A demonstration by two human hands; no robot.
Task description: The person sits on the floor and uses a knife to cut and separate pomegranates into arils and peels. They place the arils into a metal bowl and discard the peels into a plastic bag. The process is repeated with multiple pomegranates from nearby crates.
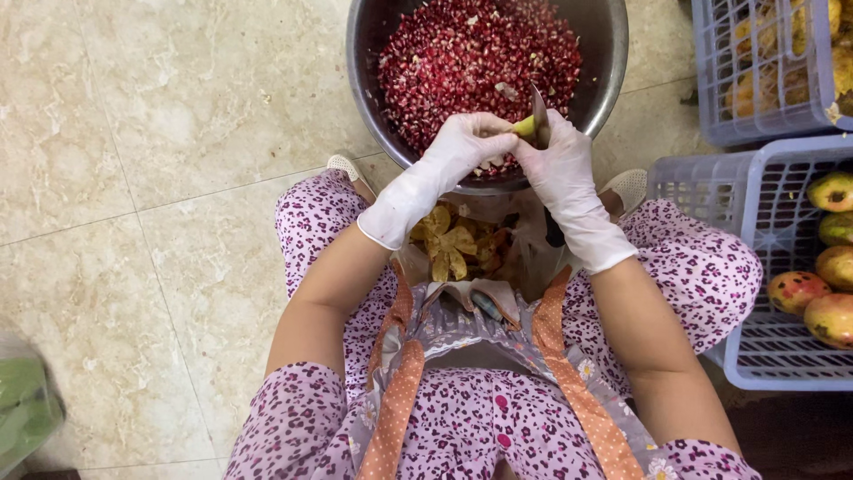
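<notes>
Both my hands wear white gloves and meet over the near rim of a steel bowl (604, 80) full of red pomegranate seeds (475, 62). My left hand (462, 147) pinches a small yellowish piece of pomegranate (524, 126). My right hand (560, 164) grips a knife (538, 111), its blade pointing up against that piece. Below the hands, between my knees, lies a heap of yellow peel scraps (453, 244).
A lilac plastic crate (711, 196) with whole pomegranates (831, 267) stands at the right. Another crate (764, 89) with yellowish fruit sits behind it. Beige floor tiles (160, 178) spread to the left, and a green bag (27, 409) lies at the lower left.
</notes>
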